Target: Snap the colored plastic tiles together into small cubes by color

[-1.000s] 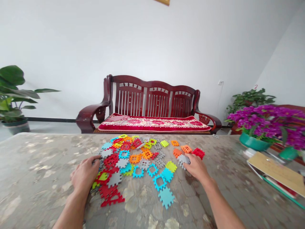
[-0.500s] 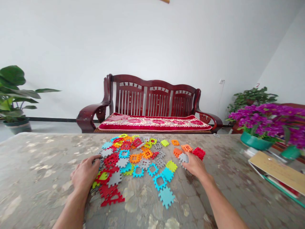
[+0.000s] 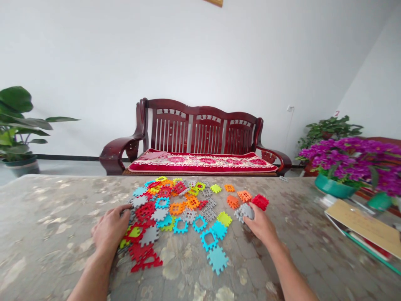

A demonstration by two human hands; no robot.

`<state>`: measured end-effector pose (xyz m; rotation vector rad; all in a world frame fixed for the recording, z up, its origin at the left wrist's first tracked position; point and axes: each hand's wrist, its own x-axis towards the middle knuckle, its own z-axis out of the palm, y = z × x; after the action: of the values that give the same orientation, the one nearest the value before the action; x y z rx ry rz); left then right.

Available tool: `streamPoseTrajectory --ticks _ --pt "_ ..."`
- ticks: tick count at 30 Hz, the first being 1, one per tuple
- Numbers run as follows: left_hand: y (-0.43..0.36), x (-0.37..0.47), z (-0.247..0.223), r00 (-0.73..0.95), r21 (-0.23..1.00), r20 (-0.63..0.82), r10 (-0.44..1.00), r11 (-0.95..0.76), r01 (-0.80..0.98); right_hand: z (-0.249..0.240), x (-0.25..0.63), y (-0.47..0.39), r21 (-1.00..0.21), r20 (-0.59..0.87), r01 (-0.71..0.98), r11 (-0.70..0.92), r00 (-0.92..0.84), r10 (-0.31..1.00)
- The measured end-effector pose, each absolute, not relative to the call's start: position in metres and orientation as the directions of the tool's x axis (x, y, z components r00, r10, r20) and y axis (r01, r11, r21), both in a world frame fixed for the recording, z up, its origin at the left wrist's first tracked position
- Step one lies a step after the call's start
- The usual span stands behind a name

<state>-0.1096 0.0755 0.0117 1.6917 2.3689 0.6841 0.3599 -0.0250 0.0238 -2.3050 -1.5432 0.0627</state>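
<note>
The surface point(image 3: 184, 271), covered with a floral-patterned cloth, carries a heap of flat interlocking plastic tiles point(image 3: 177, 208) in red, orange, yellow-green, blue and grey, lying loose rather than in any container, many overlapping. The right hand point(image 3: 262, 225) is to the right of the heap, its grip closed to a narrow pinch, thumb and fingers on a grey notched tile point(image 3: 244, 213); a red tile point(image 3: 260, 202) lies just beyond the fingers, and two orange tiles point(image 3: 244, 196) lie near it. The left hand point(image 3: 109, 228) rests at the heap's left edge with its fingers curled over dark grey pieces point(image 3: 132, 215); whether its grip has hold of one cannot be told. At the right side of the surface, a turquoise bowl-shaped planter point(image 3: 333, 187) is filled with purple flowers point(image 3: 347, 156) and green leaves, and a smaller green pot point(image 3: 379, 201) stands beside it beneath more purple blooms. Nearer, a tan cardboard sheet point(image 3: 365, 225) lies over a stack whose contents are mostly covered. On the floor at far left, a grey-green flowerpot point(image 3: 21, 166) holds a broad-leaved plant point(image 3: 19, 125). Behind the surface stands a carved wooden bench point(image 3: 203, 121) with a red patterned seat cover point(image 3: 203, 161).
</note>
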Motion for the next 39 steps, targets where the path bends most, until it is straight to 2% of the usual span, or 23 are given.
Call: streamPoseTrajectory --ticks 8,14,17,25,35,39 --pt "0.076 -0.109 0.013 -0.357 0.435 0.117 0.927 0.275 0.857 0.016 0.362 -0.025 -0.236 0.132 0.917 -0.323 0.359 0.924" --pt "0.076 -0.108 0.013 -0.362 0.433 0.092 0.928 0.29 0.854 0.02 0.363 -0.023 -0.318 0.17 0.866 -0.387 0.454 0.875" --pt "0.077 -0.108 0.012 -0.363 0.426 0.113 0.925 0.285 0.859 0.025 0.357 -0.02 -0.338 0.21 0.867 -0.366 0.448 0.869" --pt "0.078 -0.111 0.009 -0.348 0.419 0.128 0.929 0.267 0.868 0.026 0.342 -0.013 -0.156 0.149 0.941 -0.301 0.324 0.934" --pt "0.078 -0.109 0.011 -0.356 0.414 0.112 0.928 0.283 0.865 0.018 0.354 -0.018 -0.153 0.172 0.915 -0.374 0.398 0.901" --pt "0.079 -0.111 0.009 -0.355 0.415 0.113 0.928 0.28 0.866 0.016 0.36 -0.025 -0.19 0.158 0.909 -0.371 0.402 0.902"
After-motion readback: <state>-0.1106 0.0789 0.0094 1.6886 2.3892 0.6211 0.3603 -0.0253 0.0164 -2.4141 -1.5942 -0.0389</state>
